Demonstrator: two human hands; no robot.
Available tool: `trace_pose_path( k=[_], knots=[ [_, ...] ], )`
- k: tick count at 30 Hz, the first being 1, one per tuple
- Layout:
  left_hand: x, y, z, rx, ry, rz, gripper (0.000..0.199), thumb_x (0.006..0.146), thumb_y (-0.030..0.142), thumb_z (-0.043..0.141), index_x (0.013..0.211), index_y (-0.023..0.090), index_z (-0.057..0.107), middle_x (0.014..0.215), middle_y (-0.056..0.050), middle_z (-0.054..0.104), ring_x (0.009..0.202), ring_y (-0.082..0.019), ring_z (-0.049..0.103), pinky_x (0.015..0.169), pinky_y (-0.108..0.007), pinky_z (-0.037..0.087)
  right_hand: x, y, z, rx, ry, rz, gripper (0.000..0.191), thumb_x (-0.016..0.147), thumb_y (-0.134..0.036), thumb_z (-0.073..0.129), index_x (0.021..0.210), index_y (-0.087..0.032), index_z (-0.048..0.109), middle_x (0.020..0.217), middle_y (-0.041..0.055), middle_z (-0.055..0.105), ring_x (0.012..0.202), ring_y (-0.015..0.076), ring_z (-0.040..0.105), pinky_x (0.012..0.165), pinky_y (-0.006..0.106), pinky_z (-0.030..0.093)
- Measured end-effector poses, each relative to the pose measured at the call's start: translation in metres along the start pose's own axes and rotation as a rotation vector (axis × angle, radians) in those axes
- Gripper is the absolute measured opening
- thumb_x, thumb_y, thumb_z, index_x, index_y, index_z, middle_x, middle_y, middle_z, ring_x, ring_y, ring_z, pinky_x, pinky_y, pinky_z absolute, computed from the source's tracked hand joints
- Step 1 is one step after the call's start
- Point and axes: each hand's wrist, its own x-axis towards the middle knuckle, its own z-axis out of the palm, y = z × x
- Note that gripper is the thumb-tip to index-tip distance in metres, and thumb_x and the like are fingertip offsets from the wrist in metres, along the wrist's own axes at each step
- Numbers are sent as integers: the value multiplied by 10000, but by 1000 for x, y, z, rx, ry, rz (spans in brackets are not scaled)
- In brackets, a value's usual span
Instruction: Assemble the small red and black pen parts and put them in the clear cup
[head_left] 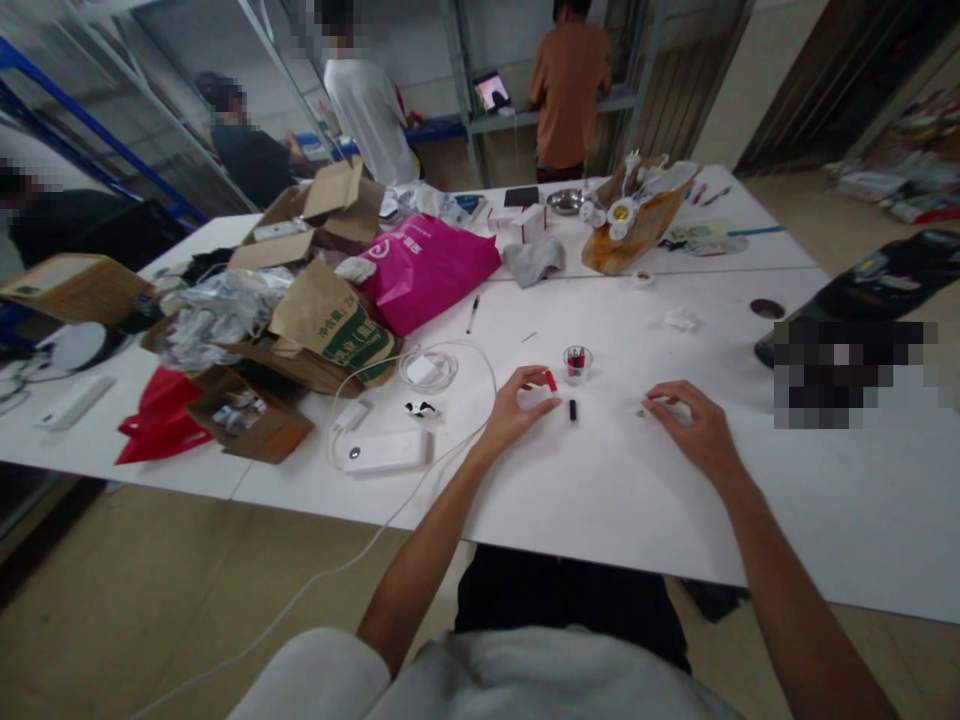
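A small red stick-like piece (551, 381) sits at the fingertips of my left hand (519, 408), which is closed on it between thumb and fingers. Just to the right, a short black cylindrical piece (573, 411) lies on the white table (600, 500). Beyond it stands a small clear cup (588, 366) with red and black pieces inside. Further right, my right hand (691, 425) is low over the table with thumb and forefinger pinched together. A tiny greyish bit (640, 413) shows by those fingertips; what it is, and whether they grip it, is too small to tell.
Left of my hands are a white power bank (386, 451), a coiled white cable (428, 372) and open cardboard boxes (250, 418). A magenta bag (431, 270) lies farther back. At right is a dark object (862, 290), partly blurred out. Several people are beyond the table.
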Motion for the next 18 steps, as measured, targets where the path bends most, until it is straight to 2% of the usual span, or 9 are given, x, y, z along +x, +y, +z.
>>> trace_pose_path(
  k=[3, 6, 18],
  knots=[
    [4, -3, -1, -236, 29, -70, 686, 847, 492, 961, 1390, 217, 644, 1170, -98, 799, 1060, -211, 754, 1005, -385, 563, -2, 1, 0, -7, 6, 62, 306, 1034, -569, 726, 1084, -272, 776, 1097, 86, 811, 935, 282, 750, 928, 491, 622],
    [5, -4, -3, -389, 62, -124, 707, 812, 443, 989, 1387, 219, 644, 1169, -91, 799, 1023, -188, 755, 999, -371, 584, -3, 4, 0, -11, 34, 94, 302, 1033, -556, 732, 1092, -265, 787, 1084, 75, 818, 938, 279, 757, 926, 474, 622],
    [7, -12, -7, -423, 118, -190, 718, 788, 340, 948, 1443, 240, 673, 1175, -93, 835, 1136, -240, 777, 1068, -419, 592, -2, 9, 0, -8, 95, -6, 229, 1027, -473, 758, 1081, -250, 767, 1120, 94, 781, 891, 256, 735, 862, 462, 633]
  ],
)
